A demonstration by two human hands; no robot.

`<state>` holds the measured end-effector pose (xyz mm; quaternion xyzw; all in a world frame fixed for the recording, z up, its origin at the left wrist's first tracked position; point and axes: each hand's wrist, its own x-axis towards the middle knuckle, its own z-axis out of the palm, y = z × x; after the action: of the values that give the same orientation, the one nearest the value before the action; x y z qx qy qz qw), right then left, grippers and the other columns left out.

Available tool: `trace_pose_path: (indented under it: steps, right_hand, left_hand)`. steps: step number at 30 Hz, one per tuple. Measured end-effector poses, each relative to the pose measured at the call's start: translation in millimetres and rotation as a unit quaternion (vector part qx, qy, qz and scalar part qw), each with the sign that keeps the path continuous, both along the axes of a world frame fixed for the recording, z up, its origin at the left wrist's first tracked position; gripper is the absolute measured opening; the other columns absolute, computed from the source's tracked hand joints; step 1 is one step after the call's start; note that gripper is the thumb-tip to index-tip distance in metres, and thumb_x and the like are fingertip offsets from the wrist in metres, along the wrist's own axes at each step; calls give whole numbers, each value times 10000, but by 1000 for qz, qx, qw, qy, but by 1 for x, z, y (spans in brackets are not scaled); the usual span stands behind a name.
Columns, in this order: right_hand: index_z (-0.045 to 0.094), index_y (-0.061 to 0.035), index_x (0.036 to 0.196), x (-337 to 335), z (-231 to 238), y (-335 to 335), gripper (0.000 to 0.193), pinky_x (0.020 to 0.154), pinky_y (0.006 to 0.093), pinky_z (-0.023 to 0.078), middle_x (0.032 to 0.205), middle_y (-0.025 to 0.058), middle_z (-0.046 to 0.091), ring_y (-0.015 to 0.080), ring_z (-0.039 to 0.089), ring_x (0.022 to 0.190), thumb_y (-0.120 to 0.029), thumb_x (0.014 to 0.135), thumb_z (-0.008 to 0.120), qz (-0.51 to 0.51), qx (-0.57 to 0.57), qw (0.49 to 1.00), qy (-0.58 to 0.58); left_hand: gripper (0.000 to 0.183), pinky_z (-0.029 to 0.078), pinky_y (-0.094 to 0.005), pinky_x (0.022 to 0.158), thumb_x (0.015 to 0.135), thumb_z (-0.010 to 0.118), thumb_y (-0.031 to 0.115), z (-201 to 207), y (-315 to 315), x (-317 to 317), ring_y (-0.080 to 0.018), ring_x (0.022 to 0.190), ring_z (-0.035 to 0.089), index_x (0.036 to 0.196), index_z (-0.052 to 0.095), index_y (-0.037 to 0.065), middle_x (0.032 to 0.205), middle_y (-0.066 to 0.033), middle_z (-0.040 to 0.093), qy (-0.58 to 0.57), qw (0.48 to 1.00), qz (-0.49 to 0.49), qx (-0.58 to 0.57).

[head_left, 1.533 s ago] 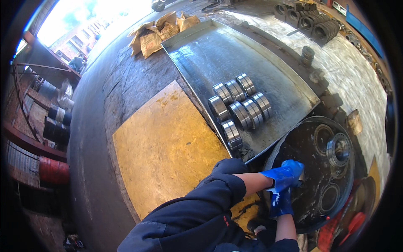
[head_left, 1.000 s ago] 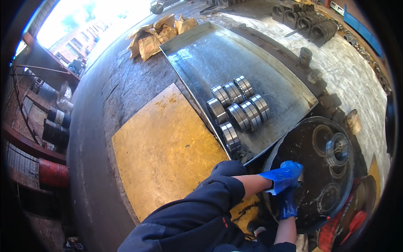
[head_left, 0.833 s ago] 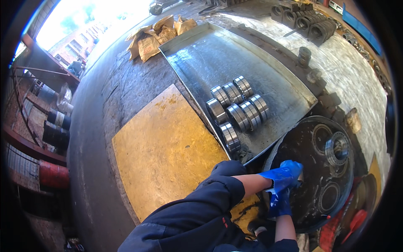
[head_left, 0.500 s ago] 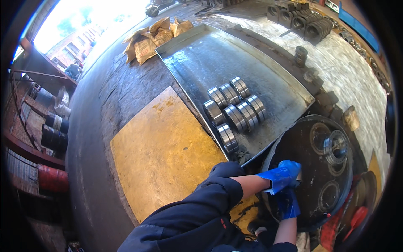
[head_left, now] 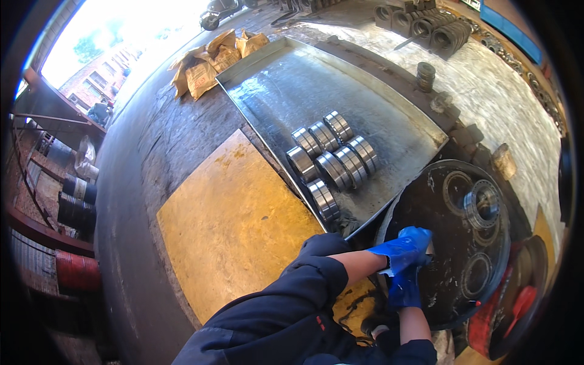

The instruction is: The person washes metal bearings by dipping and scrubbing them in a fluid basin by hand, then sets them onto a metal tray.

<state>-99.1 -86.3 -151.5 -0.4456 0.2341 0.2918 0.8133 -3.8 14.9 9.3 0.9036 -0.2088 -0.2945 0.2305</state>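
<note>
Both my hands wear blue rubber gloves and meet over the left part of a round dark drum top (head_left: 447, 298). My left hand (head_left: 415, 242) is closed, its fingers curled toward a small pale edge of something I cannot make out. Just below it, my right hand (head_left: 404, 288) reaches up against the left, its fingers hidden. Apart from both hands, a shiny steel bearing (head_left: 471, 210) stands at the drum's right side. Round ring marks or thin rings (head_left: 476, 275) show on the dark surface around it.
A shallow metal tray (head_left: 389, 100) beyond my hands holds several shiny bearings (head_left: 333, 170). A yellow board (head_left: 237, 225) lies left of it, with brown sacks (head_left: 204, 76) farther off. A red tool (head_left: 522, 307) lies at lower right, and metal drums (head_left: 78, 271) stand at far left.
The whole view has shifted slightly, with the tray and drum now a little farther left. My hands remain together at about the same place over the drum.
</note>
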Motion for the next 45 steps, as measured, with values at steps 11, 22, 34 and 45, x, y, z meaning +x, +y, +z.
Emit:
trace_pose_path:
  steps: [11,22,34,45]
  right_hand:
    - [513,-110,1430,-32,3,-50,358,1141,370,440,1423,75,573,195,549,1315,-228,1091,526,-31,-9,999,14]
    - [520,-112,1421,-3,3,-3,349,1137,369,445,1413,75,579,195,552,1311,-222,1090,532,1,-4,1000,4]
    - [527,-114,1412,-18,4,-32,339,1132,368,450,1403,74,586,194,556,1306,-215,1088,538,-22,-12,1000,5]
    - [534,-115,1403,-17,6,-16,330,1128,368,454,1393,74,593,193,559,1302,-208,1087,543,2,-8,1000,8]
  left_hand:
    - [410,594,-437,870,702,822,352,-16,-7,0,-328,1024,756,1014,794,88,1061,-161,780,-11,1000,16,22]
    - [580,575,-447,948,712,840,467,-15,-3,-1,-339,1094,729,1129,754,74,1142,-175,759,-24,999,1,-25]
    - [527,592,-435,914,717,827,423,-10,-3,4,-335,1055,745,1112,766,79,1114,-176,767,15,1000,-17,13]
    - [471,606,-430,876,709,830,382,-18,-12,-5,-338,1005,758,1080,776,95,1048,-160,778,-26,999,40,3]
